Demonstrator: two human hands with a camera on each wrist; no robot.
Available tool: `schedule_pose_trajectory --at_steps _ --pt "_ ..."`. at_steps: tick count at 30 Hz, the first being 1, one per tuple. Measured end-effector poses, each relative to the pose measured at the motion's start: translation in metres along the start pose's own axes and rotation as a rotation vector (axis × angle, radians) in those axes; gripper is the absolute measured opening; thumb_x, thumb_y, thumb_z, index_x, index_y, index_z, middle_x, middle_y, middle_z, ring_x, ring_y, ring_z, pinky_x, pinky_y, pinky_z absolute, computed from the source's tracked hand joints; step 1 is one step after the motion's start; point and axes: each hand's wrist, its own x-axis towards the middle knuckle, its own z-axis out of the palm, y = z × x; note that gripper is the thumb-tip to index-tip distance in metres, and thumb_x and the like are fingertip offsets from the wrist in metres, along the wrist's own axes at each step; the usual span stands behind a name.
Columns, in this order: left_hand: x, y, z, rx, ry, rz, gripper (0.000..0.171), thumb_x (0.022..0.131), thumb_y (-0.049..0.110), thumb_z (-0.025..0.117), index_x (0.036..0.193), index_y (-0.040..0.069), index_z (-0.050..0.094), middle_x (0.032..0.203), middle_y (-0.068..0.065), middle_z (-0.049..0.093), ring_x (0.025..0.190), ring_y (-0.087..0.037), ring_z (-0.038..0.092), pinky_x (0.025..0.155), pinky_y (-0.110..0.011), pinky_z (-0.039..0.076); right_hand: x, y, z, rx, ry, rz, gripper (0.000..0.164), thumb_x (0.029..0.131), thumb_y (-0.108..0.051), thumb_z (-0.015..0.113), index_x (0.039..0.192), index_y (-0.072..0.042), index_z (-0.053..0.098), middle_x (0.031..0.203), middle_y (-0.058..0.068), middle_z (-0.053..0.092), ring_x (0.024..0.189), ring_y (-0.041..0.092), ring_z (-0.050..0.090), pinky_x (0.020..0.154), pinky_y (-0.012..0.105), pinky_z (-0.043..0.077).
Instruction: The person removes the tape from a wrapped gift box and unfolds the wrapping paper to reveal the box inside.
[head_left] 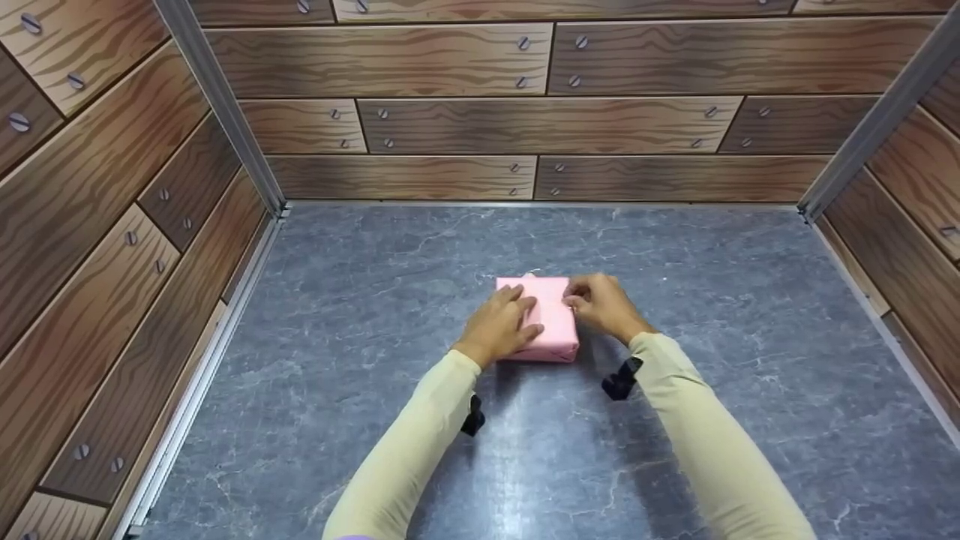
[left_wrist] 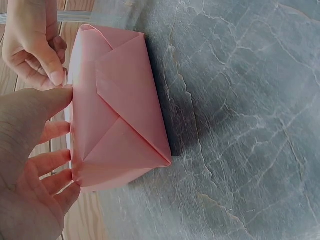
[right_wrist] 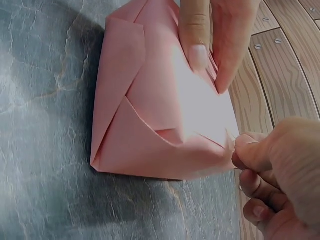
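Observation:
A box-shaped package wrapped in pink paper [head_left: 551, 319] lies on the dark marbled surface. Its near end [left_wrist: 127, 95] shows folded flaps with crossing diagonal creases. My left hand [head_left: 497, 319] rests on the top with spread, fairly straight fingers, thumb toward me. On the other side, my right hand [head_left: 606, 304] has thumb and index finger pinched together at the package's upper right edge. In the right wrist view its fingertips [right_wrist: 245, 150] meet at a drawn-out corner of the pink paper, with the other fingers curled below. Just what sits between those fingertips is hidden.
Wood-plank-patterned walls [head_left: 450, 124] with metal corner posts [head_left: 217, 97] enclose the marbled surface [head_left: 360, 300] at the back and both sides. Black wrist devices [head_left: 621, 379] hang under both sleeves. A small whitish scrap [head_left: 534, 271] shows behind the package.

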Motion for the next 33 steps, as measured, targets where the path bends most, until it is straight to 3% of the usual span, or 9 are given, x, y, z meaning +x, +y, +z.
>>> schedule_pose_trajectory --at_steps 14,24,33 --pt "0.000 0.000 -0.001 -0.014 0.002 0.001 0.051 0.098 0.037 0.065 0.140 0.008 0.060 0.153 -0.018 0.046 0.143 -0.035 0.041 0.119 -0.044 0.033 -0.009 0.016 -0.017 -0.025 0.032 0.035 0.007 0.087 0.007 0.067 0.088 0.005 0.074 0.080 0.014 0.073 0.066 0.014 0.057 0.063 0.030 0.048" --pt "0.000 0.000 -0.001 -0.023 0.004 0.008 0.051 0.099 0.036 0.065 0.141 0.008 0.059 0.153 -0.018 0.046 0.143 -0.035 0.041 0.119 -0.044 0.033 -0.014 0.022 -0.023 -0.032 0.037 0.062 0.005 0.089 0.006 0.068 0.089 0.006 0.074 0.086 0.015 0.074 0.079 0.026 0.068 0.074 0.041 0.056" --pt "-0.001 0.001 -0.002 -0.028 -0.008 -0.001 0.052 0.099 0.037 0.064 0.142 0.008 0.058 0.154 -0.018 0.045 0.144 -0.035 0.039 0.118 -0.046 0.035 -0.016 0.026 -0.024 -0.046 0.045 0.055 0.004 0.088 0.005 0.070 0.087 0.005 0.074 0.083 0.013 0.074 0.073 0.020 0.063 0.069 0.037 0.053"
